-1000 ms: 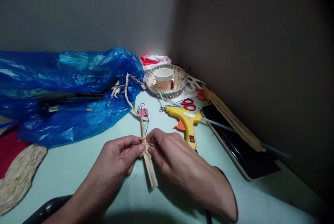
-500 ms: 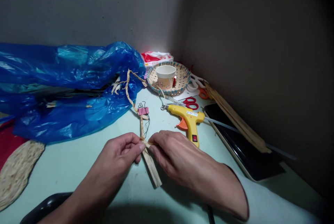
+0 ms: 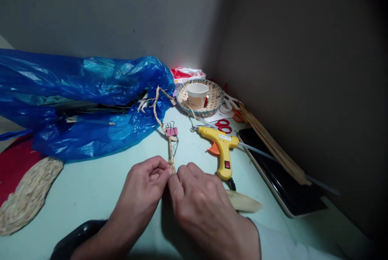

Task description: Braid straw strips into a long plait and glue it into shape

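Braided straw cord (image 3: pixel 170 151) is pinched at its near end between the fingertips of the left hand (image 3: pixel 144 189) and right hand (image 3: pixel 201 207), with a pink binder clip (image 3: pixel 171 131) fastened farther along it. Bare tabletop (image 3: pixel 100 187) is left at the near left; a yellow glue gun (image 3: pixel 222 147) is laid just to the right, its white label unreadable.

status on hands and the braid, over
Left hand and right hand both pinching near end of braided cord. Pink binder clip on the cord farther up. Glue gun close beside right hand.
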The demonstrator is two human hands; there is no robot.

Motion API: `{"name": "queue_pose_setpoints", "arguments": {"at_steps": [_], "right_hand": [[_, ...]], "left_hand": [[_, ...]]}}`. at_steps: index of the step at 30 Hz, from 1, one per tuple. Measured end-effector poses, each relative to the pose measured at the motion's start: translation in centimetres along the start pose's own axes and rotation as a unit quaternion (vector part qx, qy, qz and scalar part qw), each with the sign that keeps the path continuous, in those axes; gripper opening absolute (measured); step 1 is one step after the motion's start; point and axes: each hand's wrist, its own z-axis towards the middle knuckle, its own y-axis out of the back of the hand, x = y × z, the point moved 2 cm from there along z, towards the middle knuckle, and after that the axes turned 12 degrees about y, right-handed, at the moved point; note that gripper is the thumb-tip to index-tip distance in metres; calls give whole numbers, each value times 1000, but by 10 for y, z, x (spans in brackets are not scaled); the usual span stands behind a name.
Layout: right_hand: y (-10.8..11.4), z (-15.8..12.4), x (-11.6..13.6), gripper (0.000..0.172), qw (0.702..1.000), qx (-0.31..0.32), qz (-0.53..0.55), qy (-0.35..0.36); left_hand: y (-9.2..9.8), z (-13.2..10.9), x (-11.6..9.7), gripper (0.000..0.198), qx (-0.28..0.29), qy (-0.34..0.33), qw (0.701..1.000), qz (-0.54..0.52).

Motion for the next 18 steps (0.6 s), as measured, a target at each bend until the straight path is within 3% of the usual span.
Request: {"name": "queue_pose_setpoints", "arguments": {"at_steps": [3,8,11,15,18], "right_hand": [[-5,1,5,17,1000,-7,-19,11],[-20,-1,14,22,994,-77,-44,58],[-18,-3,13,20,993,-104,-11,63],[0,-2,-13,25,976,-62,195,-70],[3,1,-34,20,915,0,368,-167]], "left_hand": [[2,2,0,14,1,7,999,-35],[5,3,3,19,46,12,997,-55],[7,4,4,17,56,3,997,-54],[10,6,2,14,64,-1,997,-49],[11,7,0,14,98,-5,994,-50]]}}
